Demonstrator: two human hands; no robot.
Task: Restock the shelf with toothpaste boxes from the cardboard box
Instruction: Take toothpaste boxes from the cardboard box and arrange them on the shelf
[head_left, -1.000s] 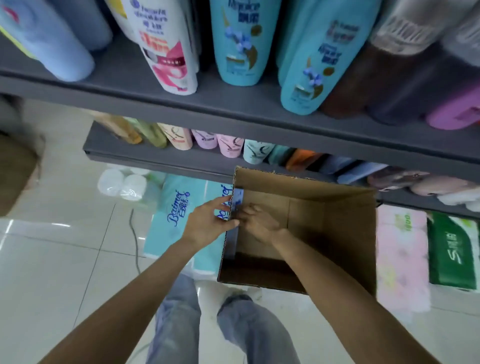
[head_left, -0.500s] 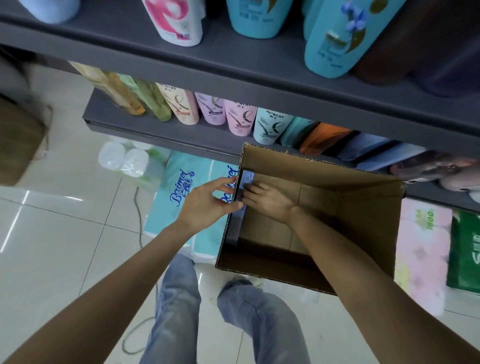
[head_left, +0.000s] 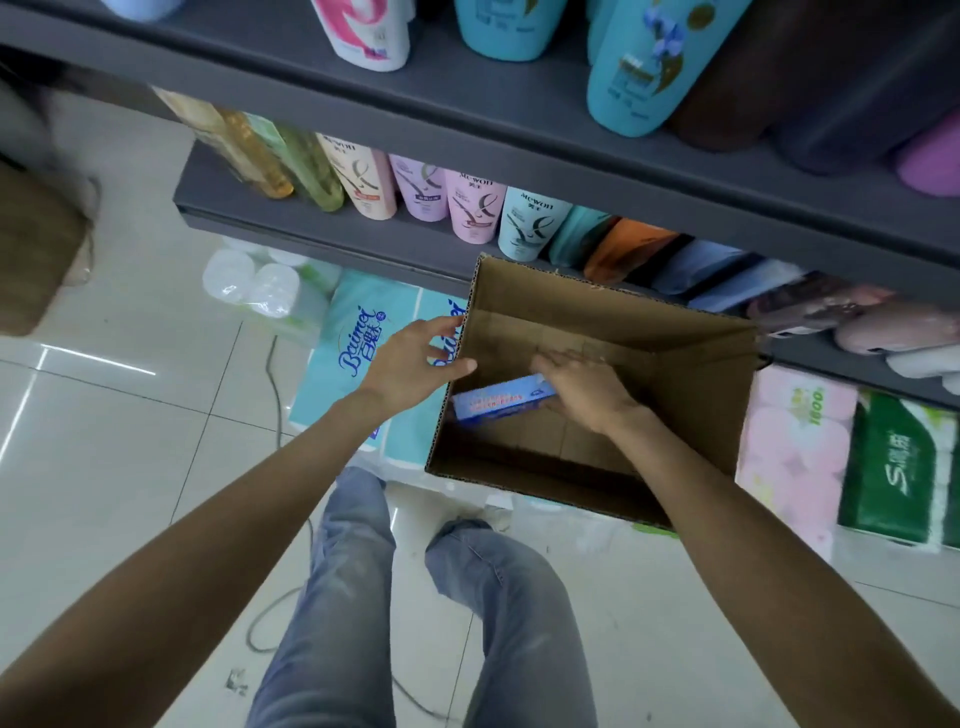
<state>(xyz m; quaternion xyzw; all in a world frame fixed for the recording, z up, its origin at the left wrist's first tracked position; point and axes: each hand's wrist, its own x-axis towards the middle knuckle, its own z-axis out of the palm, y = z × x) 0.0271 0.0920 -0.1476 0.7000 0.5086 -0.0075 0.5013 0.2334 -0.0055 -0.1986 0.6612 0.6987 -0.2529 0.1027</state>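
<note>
Grey metal shelves (head_left: 519, 135) of shampoo bottles are rising over a pale tiled floor (head_left: 104, 441). Below them an open brown cardboard box (head_left: 691, 395) is sitting. Inside it, the right hand (head_left: 587, 389) is gripping a long blue toothpaste box (head_left: 498, 402) by its right end. The left hand (head_left: 410, 364) is resting against the carton's left wall, fingers loosely spread and holding nothing.

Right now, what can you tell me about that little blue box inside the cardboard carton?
The toothpaste box is a slim, long carton of pale blue card with a red band of small print along one side. It lies tilted inside the open cardboard box, near its left wall. The right hand grips its right end; its left end sticks out free. The left hand rests at the carton's left edge, not touching it.
</note>
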